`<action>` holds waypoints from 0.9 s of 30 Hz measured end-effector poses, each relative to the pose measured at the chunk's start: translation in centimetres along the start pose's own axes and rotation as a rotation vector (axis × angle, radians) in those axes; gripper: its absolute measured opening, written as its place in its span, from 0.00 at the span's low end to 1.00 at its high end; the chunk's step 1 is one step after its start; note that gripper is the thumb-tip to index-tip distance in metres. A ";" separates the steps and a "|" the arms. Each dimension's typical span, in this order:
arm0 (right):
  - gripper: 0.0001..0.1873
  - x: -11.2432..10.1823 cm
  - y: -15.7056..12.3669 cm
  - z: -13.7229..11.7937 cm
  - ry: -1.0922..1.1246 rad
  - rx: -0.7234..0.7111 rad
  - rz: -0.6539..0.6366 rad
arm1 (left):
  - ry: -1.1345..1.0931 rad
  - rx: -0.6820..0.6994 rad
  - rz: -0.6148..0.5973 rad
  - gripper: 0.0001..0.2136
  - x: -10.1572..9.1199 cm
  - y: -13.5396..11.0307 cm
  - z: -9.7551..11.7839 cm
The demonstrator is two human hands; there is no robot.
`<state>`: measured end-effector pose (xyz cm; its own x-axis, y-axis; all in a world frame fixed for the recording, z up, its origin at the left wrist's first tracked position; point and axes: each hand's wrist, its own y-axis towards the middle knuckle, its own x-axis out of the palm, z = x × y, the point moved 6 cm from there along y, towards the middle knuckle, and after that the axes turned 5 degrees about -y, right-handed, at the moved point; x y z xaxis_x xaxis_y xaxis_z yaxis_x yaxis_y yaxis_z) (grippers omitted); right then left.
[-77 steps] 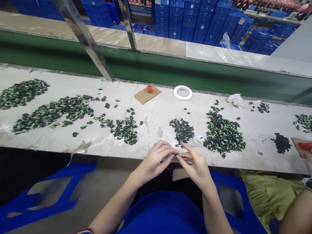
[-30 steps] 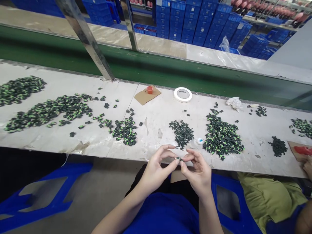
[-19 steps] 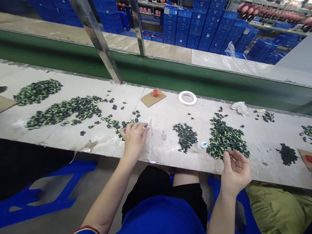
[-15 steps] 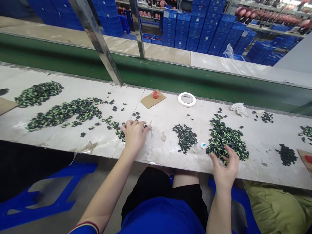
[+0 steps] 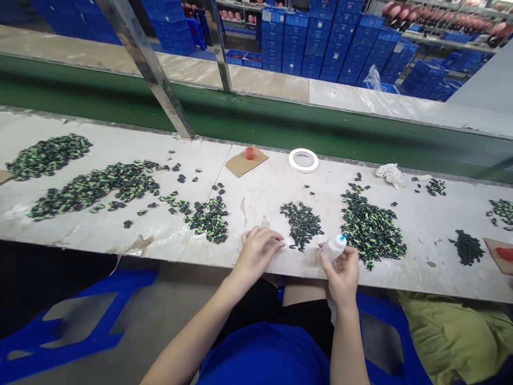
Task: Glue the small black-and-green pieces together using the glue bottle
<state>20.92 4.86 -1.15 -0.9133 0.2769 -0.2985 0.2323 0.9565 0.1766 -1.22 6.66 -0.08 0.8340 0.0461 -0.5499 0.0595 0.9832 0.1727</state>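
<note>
My right hand [image 5: 343,270] is closed around a small clear squeeze bottle [image 5: 334,247] with a blue tip, held at the table's front edge. My left hand [image 5: 258,250] rests on the table edge with its fingers curled near the dark pile [image 5: 301,223]; what it holds, if anything, is hidden. To the right of the bottle lies a larger black-and-green pile [image 5: 371,227]. Another black-and-green pile [image 5: 209,218] lies left of my left hand.
Long piles of green-and-black parts [image 5: 94,184] cover the left of the white table [image 5: 260,192]. A tape roll [image 5: 303,160], a red cap on cardboard [image 5: 249,153] and a crumpled tissue [image 5: 388,172] sit at the back. A green conveyor [image 5: 280,125] runs behind. Blue stools stand below.
My left hand has come back from the left pile to the table edge in front of me. My right hand left the big pile and picked up the squeeze bottle.
</note>
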 end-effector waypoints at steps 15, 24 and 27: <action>0.16 1.5 -1.6 -1.1 -0.039 0.021 0.239 | -0.102 -0.037 0.186 0.10 0.5 -2.6 -1.3; 0.19 2.6 -1.7 -2.6 -0.261 -0.147 0.231 | -0.151 -0.068 0.224 0.07 0.4 -2.6 -1.4; 0.21 2.7 -1.6 -2.7 -0.278 -0.156 0.222 | -0.154 -0.073 0.221 0.07 0.5 -2.6 -1.4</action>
<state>17.15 3.79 0.27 -0.7157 0.5107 -0.4764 0.3413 0.8509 0.3994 -1.78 4.38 -1.94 0.8960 0.2387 -0.3743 -0.1680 0.9627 0.2119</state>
